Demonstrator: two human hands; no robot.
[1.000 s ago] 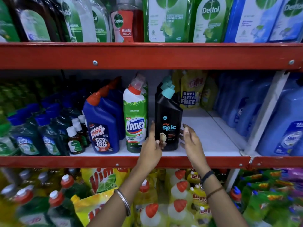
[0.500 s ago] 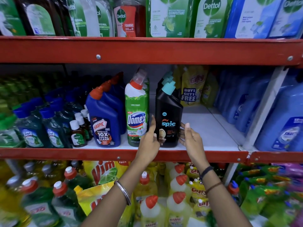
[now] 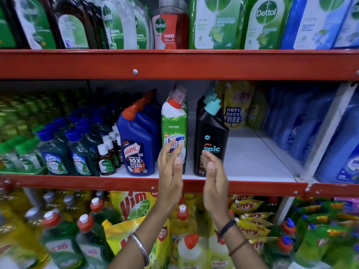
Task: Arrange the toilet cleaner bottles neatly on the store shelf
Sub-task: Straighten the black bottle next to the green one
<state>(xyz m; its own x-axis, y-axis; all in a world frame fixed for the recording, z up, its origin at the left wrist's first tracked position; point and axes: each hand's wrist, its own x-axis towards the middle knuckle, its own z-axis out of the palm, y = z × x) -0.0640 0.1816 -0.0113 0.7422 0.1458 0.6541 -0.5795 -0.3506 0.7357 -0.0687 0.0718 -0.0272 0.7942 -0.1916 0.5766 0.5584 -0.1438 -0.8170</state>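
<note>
On the middle shelf [image 3: 252,167] three rows of toilet cleaner stand upright side by side: a blue Harpic bottle [image 3: 137,144] with a red cap, a green and white Domex bottle [image 3: 174,125], and a black Spic bottle [image 3: 210,136] with a teal cap. More bottles stand behind each. My left hand [image 3: 171,171] is raised in front of the Domex bottle with fingers apart and holds nothing. Just in front of the Spic bottle's lower part, my right hand [image 3: 214,177] is also empty with its fingers spread. Palms face each other.
Small Dettol bottles [image 3: 105,162] and green Lizol bottles [image 3: 54,158] fill the shelf's left. Yellow Giffy pouches [image 3: 236,111] stand at the back. Bare shelf lies right of the Spic row. Blue bottles [image 3: 310,129] sit beyond a white upright. Red shelf rails [image 3: 136,64] run above and below.
Both hands have let go of the black Spic bottle's sides and pulled back toward me, rising slightly. The bottle stays upright on the shelf.
</note>
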